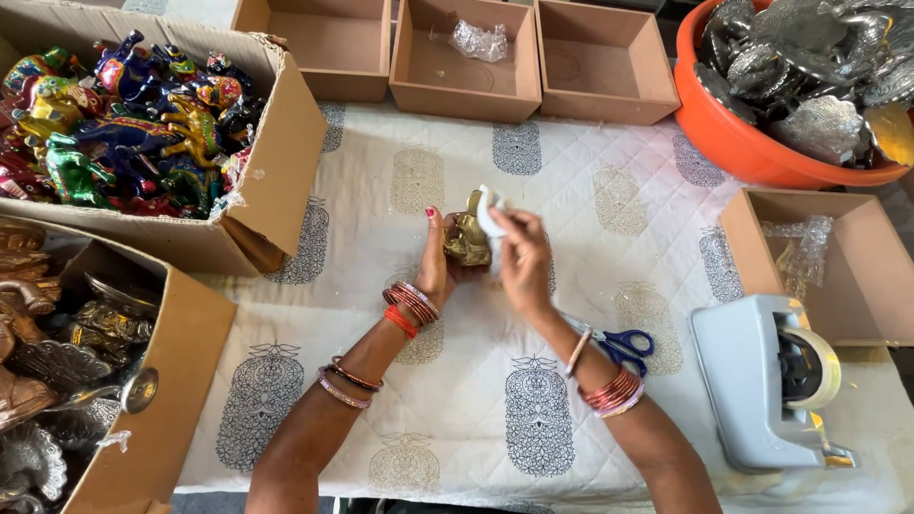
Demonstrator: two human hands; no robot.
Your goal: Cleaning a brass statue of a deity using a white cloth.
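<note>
At the far left, a cardboard box [286, 143] holds brightly painted animal figurines [124, 114], and below it a second carton [181, 371] holds brass and silver metal pieces [57, 362]. Over the middle of the quilted, printed tablecloth [457, 400], the left hand [436, 266] cups a small brass figurine [466, 238] from the side and below, fingers curled round it. The right hand [522, 259] pinches a white scrap [489, 214], perhaps tape or a label, against the figurine's top; the view is too small to tell which. Blue-handled scissors [628, 345] lie just beside the right wrist. Three shallow brown trays [466, 95] line the table's far edge. Further right sit an orange tub [743, 143] of silver metal ornaments [809, 67], another tray [857, 305], and a grey tape dispenser [752, 381].
</note>
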